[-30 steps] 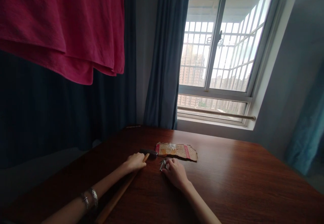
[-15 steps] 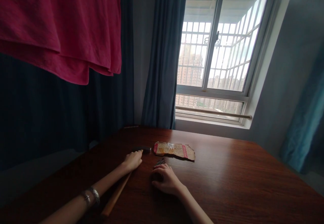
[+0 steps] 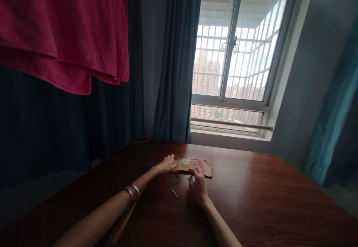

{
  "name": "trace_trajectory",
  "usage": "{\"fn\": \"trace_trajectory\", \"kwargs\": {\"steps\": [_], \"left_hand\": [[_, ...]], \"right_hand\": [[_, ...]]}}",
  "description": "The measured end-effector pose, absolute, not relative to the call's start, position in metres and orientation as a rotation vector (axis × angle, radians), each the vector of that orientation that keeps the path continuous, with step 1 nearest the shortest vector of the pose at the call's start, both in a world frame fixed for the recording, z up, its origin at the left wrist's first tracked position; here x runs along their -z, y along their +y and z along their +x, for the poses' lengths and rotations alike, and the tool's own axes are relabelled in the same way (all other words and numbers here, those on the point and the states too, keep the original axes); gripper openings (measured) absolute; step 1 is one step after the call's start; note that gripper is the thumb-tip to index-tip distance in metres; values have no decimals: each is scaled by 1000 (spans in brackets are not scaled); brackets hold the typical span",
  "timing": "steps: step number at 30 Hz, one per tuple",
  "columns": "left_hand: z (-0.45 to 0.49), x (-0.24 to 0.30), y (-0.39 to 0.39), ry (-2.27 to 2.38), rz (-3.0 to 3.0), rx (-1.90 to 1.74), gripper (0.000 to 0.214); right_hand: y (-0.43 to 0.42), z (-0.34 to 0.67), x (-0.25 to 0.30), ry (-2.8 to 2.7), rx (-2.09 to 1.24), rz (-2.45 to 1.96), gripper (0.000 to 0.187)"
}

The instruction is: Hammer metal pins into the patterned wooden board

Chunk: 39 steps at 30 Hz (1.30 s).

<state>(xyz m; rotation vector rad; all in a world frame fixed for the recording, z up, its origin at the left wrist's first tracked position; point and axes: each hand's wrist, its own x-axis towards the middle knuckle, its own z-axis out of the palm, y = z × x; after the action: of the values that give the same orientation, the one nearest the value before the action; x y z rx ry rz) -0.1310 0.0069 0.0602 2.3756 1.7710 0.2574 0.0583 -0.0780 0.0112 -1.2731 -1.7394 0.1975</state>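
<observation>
A layered strip of torn cardboard (image 3: 192,163), speckled and with a red band, lies on the table. My left hand (image 3: 167,164) reaches over its left end, covering that end, with its fingers stretched out. At the near edge, by the red band, is my right hand (image 3: 199,187); its fingertips touch the cardboard, and thumb and fingers stay apart. A small pile of nails (image 3: 175,180) lies between the hands. Closer to me is a single thin metal pin or nail (image 3: 175,193). Under my left forearm lies a hammer, its wooden handle (image 3: 121,226) showing and its dark head mostly hidden.
The brown wooden table (image 3: 251,198) reaches back to a wall with a barred window (image 3: 228,60). A dark blue curtain (image 3: 177,60) hangs beside it. At upper left hangs a pink cloth (image 3: 84,34).
My left hand has let go of the hammer and moved right to the cardboard. My right hand has left the nails and moved right to the cardboard's near edge. The single pin is now uncovered.
</observation>
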Motion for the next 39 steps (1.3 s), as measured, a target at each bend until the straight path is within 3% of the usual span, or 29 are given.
{"fn": "trace_trajectory", "kwargs": {"steps": [6,12,16,29,39], "left_hand": [[-117,-62,31,1623,2409,-219,67],[-95,-71,33,1634,2388,-139,35],[-85,-68,43,1662,2417,-137,27],[-68,-42,100,1700,2372,-68,48],[-67,-39,112,1517,2422,-141,37]], "right_hand": [[-64,110,-13,-1699,-5,-1442,32],[-59,112,-4,-1868,40,-1463,34],[-57,108,0,-1952,32,-1469,26],[-54,108,2,-1955,28,-1528,22],[-53,110,6,-1930,11,-1507,21]]}}
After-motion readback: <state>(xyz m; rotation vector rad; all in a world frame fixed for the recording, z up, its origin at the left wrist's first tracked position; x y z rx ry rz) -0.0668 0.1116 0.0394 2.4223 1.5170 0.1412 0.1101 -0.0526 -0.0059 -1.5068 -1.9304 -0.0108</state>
